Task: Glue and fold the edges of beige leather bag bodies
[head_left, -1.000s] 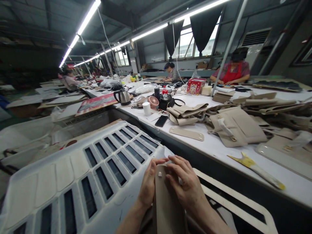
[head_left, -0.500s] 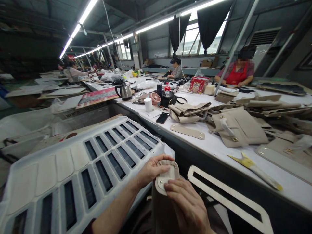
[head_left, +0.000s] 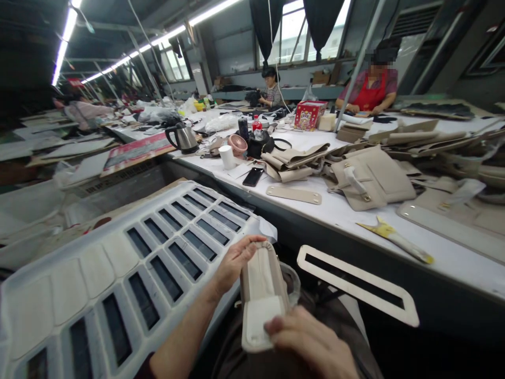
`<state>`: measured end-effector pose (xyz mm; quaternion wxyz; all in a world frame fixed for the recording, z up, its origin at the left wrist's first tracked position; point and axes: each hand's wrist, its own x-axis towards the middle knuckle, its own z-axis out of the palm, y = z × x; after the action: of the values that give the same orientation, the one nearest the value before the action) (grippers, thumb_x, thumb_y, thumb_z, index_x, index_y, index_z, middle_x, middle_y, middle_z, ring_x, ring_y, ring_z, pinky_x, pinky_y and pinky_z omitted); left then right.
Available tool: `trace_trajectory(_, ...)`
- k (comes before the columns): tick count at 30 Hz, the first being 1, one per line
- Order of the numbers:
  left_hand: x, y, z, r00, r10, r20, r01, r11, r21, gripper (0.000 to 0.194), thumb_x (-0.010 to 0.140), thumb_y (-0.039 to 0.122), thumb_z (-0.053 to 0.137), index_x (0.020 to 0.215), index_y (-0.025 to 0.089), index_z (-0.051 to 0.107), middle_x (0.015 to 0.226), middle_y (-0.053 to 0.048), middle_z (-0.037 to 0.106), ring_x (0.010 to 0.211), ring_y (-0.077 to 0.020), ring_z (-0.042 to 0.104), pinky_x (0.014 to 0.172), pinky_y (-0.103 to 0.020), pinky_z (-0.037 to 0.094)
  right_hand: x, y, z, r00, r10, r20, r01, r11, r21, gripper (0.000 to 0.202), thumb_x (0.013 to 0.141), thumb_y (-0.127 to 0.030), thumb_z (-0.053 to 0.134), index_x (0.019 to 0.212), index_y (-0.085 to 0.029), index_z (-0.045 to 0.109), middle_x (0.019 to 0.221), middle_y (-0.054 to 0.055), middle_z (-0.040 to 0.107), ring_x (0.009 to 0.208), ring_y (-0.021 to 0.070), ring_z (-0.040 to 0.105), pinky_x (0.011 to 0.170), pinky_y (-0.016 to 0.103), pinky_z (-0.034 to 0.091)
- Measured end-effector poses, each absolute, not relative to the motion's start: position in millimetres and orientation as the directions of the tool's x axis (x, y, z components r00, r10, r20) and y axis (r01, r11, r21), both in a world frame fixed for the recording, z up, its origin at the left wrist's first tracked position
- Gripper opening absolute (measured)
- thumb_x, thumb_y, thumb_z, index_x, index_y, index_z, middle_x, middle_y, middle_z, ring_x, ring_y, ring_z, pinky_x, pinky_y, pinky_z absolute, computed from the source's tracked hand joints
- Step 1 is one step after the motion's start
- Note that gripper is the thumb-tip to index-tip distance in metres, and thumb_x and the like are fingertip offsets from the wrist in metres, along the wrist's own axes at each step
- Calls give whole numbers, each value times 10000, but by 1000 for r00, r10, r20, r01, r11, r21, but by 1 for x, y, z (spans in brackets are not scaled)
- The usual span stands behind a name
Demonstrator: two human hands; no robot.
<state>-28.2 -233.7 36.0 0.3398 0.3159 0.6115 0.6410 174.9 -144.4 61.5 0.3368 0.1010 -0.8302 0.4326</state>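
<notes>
A narrow beige leather bag (head_left: pixel 263 269) stands upright at my lap, its long top face turned to me. My left hand (head_left: pixel 235 261) grips its far end, with the thumb over the rim and the fingers around the outer side. At the near end lies a pale base panel (head_left: pixel 260 318) with a small hole or fitting in its corner. My right hand (head_left: pixel 311 339), somewhat blurred, has its bent fingers on this panel's right edge. A clear plastic loop (head_left: pixel 292 281) shows beside the bag's right side.
Left of me, a slotted white rack (head_left: pixel 134 300) carries several pale panels. A beige frame-shaped strip (head_left: pixel 357 284) juts from the worktable (head_left: pixel 335 221). On the table are a yellow-tipped brush (head_left: pixel 394 239), beige bags (head_left: pixel 374 179), a phone (head_left: pixel 253 177) and a kettle (head_left: pixel 182 138). Co-workers sit beyond.
The bag has tipped, so its long face and pale panel now show. My right hand has moved down toward me, away from the left one. The view has shifted right and downward.
</notes>
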Motion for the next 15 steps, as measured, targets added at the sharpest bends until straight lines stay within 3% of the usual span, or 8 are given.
trace_trajectory(1, -28, -235, 35, -549, 836, 4, -87, -62, 994, 537, 894, 616, 493, 1171, 176, 628, 1070, -85, 662, 931, -220, 591, 834, -287, 445, 171, -139, 60, -768, 214, 604, -418, 547, -725, 135, 985, -252, 522, 1094, -194, 577, 1094, 95, 670, 931, 198, 647, 798, 278, 526)
trace_trajectory(3, -26, -236, 35, -510, 860, 14, -195, -131, 972, 746, 838, 767, 398, 1226, 160, 590, 1087, -119, 655, 965, -263, 595, 859, -336, 462, 161, -126, 56, -795, 410, 447, -286, 396, -873, 342, 896, -256, 662, 1215, -226, 541, 1183, 87, 612, 1028, 219, 599, 865, 306, 501)
trace_trajectory(6, -20, -238, 35, -506, 862, 39, -269, -201, 942, 939, 709, 899, 350, 1248, 164, 571, 1229, -144, 596, 1070, -317, 566, 911, -381, 462, 147, -115, 46, -823, 514, 242, -110, 274, -955, 353, 795, -259, 771, 1107, -235, 607, 965, 18, 612, 860, 192, 576, 784, 302, 474)
trace_trajectory(9, -17, -238, 33, -558, 824, 98, -197, -246, 949, 944, 666, 922, 359, 1186, 174, 607, 1380, -129, 487, 1206, -351, 482, 976, -380, 431, 144, -119, 39, -843, 523, 128, 13, 258, -966, 141, 791, -207, 749, 845, -205, 619, 794, -18, 557, 744, 165, 531, 678, 287, 423)
trace_trajectory(15, -16, -232, 27, -577, 805, 137, -92, -231, 969, 731, 717, 751, 614, 1177, 183, 604, 1342, -118, 507, 1219, -342, 477, 980, -360, 422, 151, -133, 37, -821, 565, 80, 91, 269, -959, 157, 853, -174, 634, 735, -189, 531, 777, -16, 537, 724, 153, 517, 641, 282, 374)
